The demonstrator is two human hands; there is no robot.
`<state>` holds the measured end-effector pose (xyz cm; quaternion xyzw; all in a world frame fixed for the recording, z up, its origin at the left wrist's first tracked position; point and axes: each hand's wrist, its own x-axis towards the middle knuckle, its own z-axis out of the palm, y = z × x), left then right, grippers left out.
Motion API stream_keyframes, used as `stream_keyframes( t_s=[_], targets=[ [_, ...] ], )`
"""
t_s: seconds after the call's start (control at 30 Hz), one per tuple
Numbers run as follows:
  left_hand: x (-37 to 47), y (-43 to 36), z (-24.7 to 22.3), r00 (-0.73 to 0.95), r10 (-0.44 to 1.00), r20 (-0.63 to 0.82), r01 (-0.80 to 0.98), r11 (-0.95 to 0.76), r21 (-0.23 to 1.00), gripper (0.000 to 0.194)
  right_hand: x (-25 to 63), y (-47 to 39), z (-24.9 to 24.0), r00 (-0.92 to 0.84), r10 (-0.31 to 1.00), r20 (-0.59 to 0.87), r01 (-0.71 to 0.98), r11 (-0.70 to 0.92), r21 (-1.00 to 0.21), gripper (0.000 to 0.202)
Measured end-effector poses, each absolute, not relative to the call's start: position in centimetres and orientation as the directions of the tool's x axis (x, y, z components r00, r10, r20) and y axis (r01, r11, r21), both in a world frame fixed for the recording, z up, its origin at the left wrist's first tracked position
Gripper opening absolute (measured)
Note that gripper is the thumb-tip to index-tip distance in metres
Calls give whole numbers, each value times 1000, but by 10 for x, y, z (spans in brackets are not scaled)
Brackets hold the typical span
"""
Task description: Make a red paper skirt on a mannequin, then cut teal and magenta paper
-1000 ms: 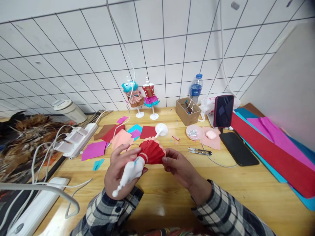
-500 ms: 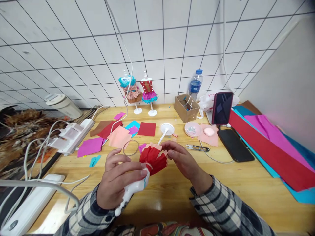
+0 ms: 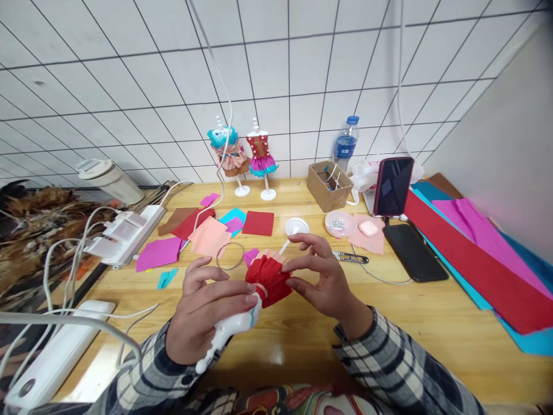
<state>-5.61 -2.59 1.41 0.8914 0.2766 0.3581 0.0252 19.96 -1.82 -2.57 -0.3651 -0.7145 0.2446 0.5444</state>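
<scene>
My left hand is wrapped round a small white mannequin, which lies tilted with its knobbed neck toward me and its round base away from me. A red crepe-paper skirt is gathered at its waist, over a peach layer that shows at the far edge. The thumb and forefinger of my right hand pinch the skirt's right edge, while the other fingers are raised. Just beyond my left hand a thin metal ring lies on the table.
Two dressed mannequins stand by the tiled wall. Coloured paper squares lie in the middle. On the right are thread snips, a pink dish of beads, a cardboard box, phones and long paper strips. Power strips and cables lie left.
My right hand has moved onto the skirt's right edge and now pinches it, and the red paper covers more of the peach layer. My left hand keeps its hold.
</scene>
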Motion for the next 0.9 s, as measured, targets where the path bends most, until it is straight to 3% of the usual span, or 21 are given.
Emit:
stream_keyframes(
  t_s=[0.2,0.47,0.67,0.83,0.9],
  targets=[
    [-60,-24,15,613,519,596,443,-850,285,23,201,-19,-23,-136,751,646,292,654,-698,5],
    [-59,-23,18,620,518,590,399,-855,331,18,199,-22,-17,-149,806,572,241,591,-770,3],
    [-52,-25,26,572,541,617,358,-841,405,12,200,-24,-20,-105,783,613,226,619,-752,46],
    [-57,-23,26,605,533,591,348,-845,407,15,202,-25,-20,-171,734,657,319,672,-668,15],
    [-57,-23,27,610,520,597,333,-853,402,15,202,-25,-19,-175,731,660,331,675,-660,11]
  ],
)
